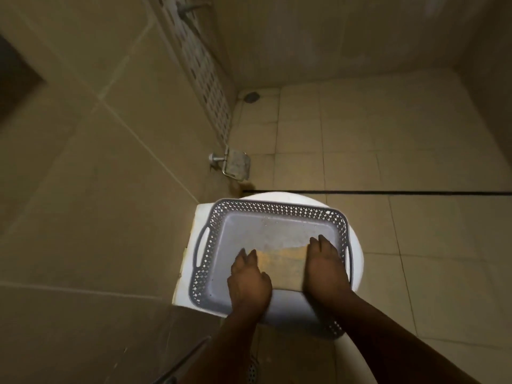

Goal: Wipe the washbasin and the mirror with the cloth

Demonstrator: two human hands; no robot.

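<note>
A folded yellowish cloth [281, 263] lies flat in a grey plastic basket tray [266, 210] with a perforated rim. The tray rests on a white toilet lid [356, 261]. My left hand [248, 281] presses on the cloth's left edge, fingers together and pointing away from me. My right hand [325, 268] lies on the cloth's right edge in the same way. Both hands are flat on the cloth; whether they grip it cannot be told. No washbasin or mirror is in view.
A metal paper holder [235, 162] sticks out of the tiled wall on the left. A white perforated panel [199, 65] runs up the corner. A floor drain [251, 97] sits in the far corner, another drain [252, 367] near my arms. A black line [388, 192] crosses the floor tiles.
</note>
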